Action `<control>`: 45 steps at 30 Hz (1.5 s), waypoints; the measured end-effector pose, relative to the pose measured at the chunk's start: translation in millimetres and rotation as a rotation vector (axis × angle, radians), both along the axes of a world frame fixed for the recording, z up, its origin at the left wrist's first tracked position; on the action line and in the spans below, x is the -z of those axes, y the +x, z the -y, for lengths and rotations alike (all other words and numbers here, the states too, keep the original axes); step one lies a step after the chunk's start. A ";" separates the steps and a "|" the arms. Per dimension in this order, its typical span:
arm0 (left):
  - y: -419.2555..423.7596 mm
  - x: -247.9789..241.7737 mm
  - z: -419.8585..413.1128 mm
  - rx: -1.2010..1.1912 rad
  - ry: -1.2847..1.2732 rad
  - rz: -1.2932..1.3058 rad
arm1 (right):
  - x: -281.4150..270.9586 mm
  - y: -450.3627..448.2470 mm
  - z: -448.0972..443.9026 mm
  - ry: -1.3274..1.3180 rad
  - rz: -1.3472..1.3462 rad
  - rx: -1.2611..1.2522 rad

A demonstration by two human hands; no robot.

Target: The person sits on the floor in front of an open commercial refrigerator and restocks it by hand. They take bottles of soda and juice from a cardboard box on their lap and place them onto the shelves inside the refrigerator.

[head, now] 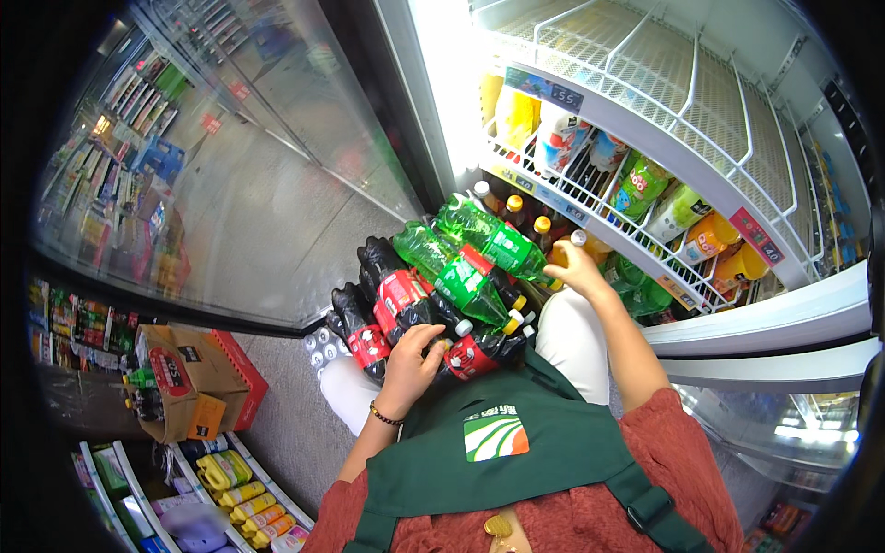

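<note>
A pile of dark cola bottles with red labels lies across my lap and in front of my knees. Two green soda bottles, an upper one and a lower one, rest on top, their yellow caps toward me. My left hand curls its thumb and fingers around the capped neck of a cola bottle on the near left. Thumb and fingers apart, my right hand hovers by the upper green bottle's cap, in front of the fridge's lowest level. Capped bottles stand there; the shelf above partly hides them.
The glass fridge door stands open on the left. A wire shelf holds juice and drink bottles below a higher wire shelf. A cardboard box with bottles sits on the left, above shelves of yellow bottles.
</note>
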State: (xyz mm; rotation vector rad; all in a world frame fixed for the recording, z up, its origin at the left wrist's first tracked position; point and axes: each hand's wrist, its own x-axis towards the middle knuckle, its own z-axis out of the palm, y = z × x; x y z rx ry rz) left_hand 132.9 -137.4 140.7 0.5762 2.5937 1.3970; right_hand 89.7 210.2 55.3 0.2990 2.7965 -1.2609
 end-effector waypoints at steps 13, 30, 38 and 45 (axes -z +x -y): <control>-126.5 13.1 -93.0 0.392 -0.583 -0.663 | 5.8 -2.1 0.2 -0.266 0.047 -0.201; -126.4 -39.2 -112.9 0.348 -0.029 -0.684 | -193.6 66.5 43.8 -0.013 -0.484 -0.019; -65.6 -103.3 -152.6 0.252 0.532 -0.858 | -217.7 107.8 72.8 -0.319 -0.771 -0.058; -30.6 -134.2 -220.5 0.372 0.824 -0.992 | -249.0 141.0 73.9 -0.137 -1.194 0.136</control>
